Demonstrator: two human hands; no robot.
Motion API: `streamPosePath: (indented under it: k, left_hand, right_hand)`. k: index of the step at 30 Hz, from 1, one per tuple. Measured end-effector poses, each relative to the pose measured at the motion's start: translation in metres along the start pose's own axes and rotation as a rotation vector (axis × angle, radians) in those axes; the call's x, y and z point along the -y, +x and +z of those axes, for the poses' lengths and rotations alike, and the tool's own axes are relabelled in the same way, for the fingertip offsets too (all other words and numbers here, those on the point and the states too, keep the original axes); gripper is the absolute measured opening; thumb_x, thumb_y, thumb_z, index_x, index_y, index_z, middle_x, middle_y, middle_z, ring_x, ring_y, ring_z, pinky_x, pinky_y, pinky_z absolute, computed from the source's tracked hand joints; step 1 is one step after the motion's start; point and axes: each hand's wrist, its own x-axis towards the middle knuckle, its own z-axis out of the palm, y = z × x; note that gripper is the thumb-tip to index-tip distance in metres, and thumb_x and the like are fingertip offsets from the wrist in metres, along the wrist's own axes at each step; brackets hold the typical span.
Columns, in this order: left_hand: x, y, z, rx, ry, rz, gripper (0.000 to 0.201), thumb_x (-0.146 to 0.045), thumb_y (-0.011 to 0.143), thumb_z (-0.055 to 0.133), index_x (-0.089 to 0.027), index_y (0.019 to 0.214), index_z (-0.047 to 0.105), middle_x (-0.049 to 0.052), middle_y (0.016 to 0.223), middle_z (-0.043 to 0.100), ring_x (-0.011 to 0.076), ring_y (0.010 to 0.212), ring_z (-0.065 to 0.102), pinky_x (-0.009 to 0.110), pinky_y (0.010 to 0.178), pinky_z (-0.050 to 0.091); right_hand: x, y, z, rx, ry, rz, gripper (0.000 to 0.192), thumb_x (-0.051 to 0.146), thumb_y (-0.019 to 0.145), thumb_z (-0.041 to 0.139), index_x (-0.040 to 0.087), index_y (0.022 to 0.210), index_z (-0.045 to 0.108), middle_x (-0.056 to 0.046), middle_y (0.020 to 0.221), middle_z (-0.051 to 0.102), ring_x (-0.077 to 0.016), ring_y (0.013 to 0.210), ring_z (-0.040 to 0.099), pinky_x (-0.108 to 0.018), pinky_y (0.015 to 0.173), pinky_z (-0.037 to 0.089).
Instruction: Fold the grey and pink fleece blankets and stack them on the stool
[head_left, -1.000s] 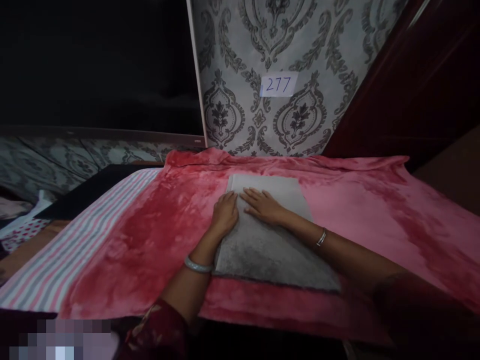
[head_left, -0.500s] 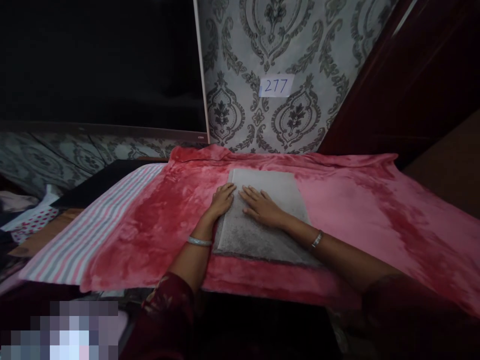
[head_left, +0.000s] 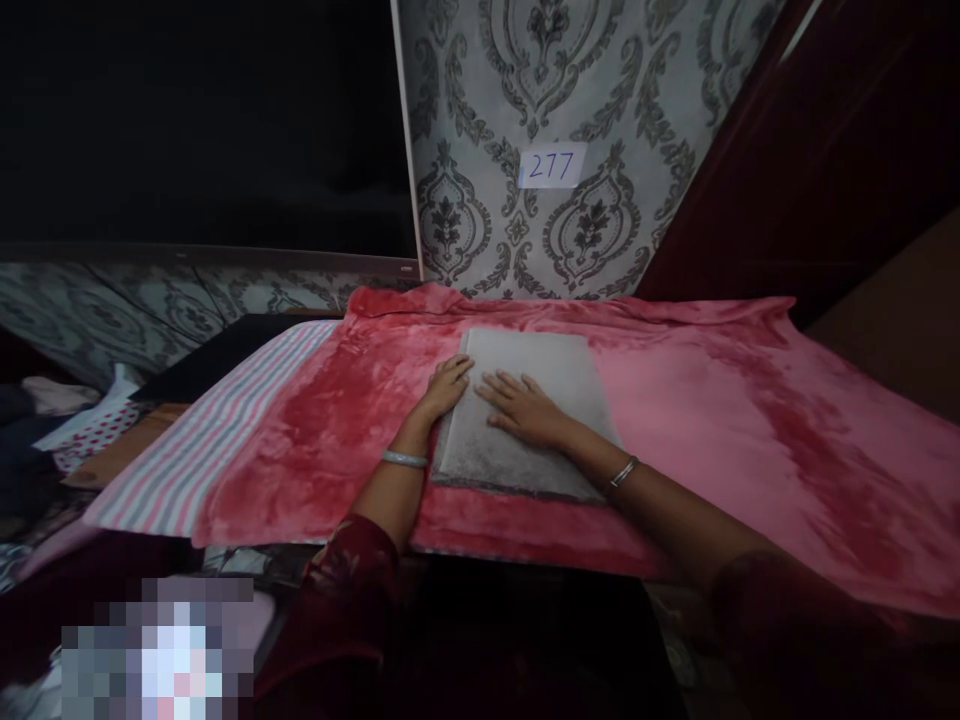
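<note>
A folded grey cloth (head_left: 555,380) lies flat on a plush red blanket (head_left: 712,420) spread over a raised surface. My left hand (head_left: 445,386) rests at the cloth's left edge, fingers curled over it. My right hand (head_left: 525,408) lies palm down on the cloth's middle, fingers spread. Both wrists wear bangles.
A pink-and-grey striped sheet (head_left: 202,440) shows under the blanket at the left. A paper tag reading 277 (head_left: 550,165) is stuck on the patterned wallpaper (head_left: 600,80) behind. Loose clothes (head_left: 82,430) lie at the far left. A dark wooden panel (head_left: 825,150) stands at the right.
The view has pulled back, so the blanket and cloth look smaller and higher. My left hand has slid slightly to the cloth's left edge; my right hand stays flat on it.
</note>
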Motion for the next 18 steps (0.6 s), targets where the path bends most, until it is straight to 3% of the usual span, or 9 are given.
streamPosePath:
  k: [3, 8, 11, 14, 18]
  left_hand:
    - [-0.001, 0.000, 0.000, -0.012, -0.002, 0.000, 0.048, -0.020, 0.089, 0.049, -0.020, 0.135, 0.065, 0.008, 0.150, 0.054, 0.0252, 0.140, 0.044, 0.048, 0.121, 0.031]
    - [-0.006, -0.001, 0.000, -0.054, 0.002, -0.011, 0.046, -0.019, 0.087, 0.049, -0.020, 0.129, 0.069, 0.008, 0.145, 0.058, 0.0230, 0.136, 0.047, 0.045, 0.121, 0.032]
    - [-0.010, -0.002, -0.001, -0.096, 0.008, -0.041, 0.044, -0.018, 0.086, 0.049, -0.017, 0.124, 0.071, 0.011, 0.141, 0.060, 0.0233, 0.134, 0.050, 0.045, 0.120, 0.033]
    - [-0.015, -0.004, -0.005, -0.148, 0.013, -0.089, 0.043, -0.022, 0.084, 0.053, -0.014, 0.123, 0.071, 0.013, 0.140, 0.059, 0.0256, 0.134, 0.051, 0.045, 0.119, 0.036]
    - [-0.021, -0.004, -0.011, -0.198, 0.009, -0.158, 0.045, -0.029, 0.083, 0.059, -0.012, 0.124, 0.068, 0.015, 0.130, 0.066, 0.0279, 0.125, 0.059, 0.043, 0.110, 0.046]
  right_hand:
    - [0.003, -0.013, -0.005, -0.049, 0.003, 0.109, 0.061, 0.047, 0.106, 0.035, 0.026, 0.162, 0.025, -0.012, 0.168, 0.012, -0.0323, 0.155, 0.011, -0.065, 0.119, 0.019]
    - [0.032, -0.045, 0.009, -0.018, 0.077, -0.080, 0.063, 0.057, 0.103, 0.038, 0.032, 0.160, 0.028, -0.008, 0.168, 0.017, -0.0324, 0.155, 0.011, -0.064, 0.120, 0.016]
    - [0.035, -0.057, 0.017, -0.026, 0.191, -0.131, 0.063, 0.058, 0.102, 0.041, 0.031, 0.159, 0.034, -0.008, 0.167, 0.023, -0.0306, 0.154, 0.016, -0.061, 0.122, 0.016]
    - [0.008, -0.072, 0.020, -0.266, 0.330, -0.030, 0.060, 0.050, 0.102, 0.044, 0.027, 0.157, 0.039, -0.009, 0.165, 0.027, -0.0272, 0.154, 0.020, -0.054, 0.123, 0.021]
    - [-0.043, -0.111, 0.035, -0.745, 0.524, 0.375, 0.060, 0.039, 0.096, 0.050, 0.023, 0.153, 0.044, -0.013, 0.156, 0.044, -0.0277, 0.147, 0.037, -0.056, 0.120, 0.029]
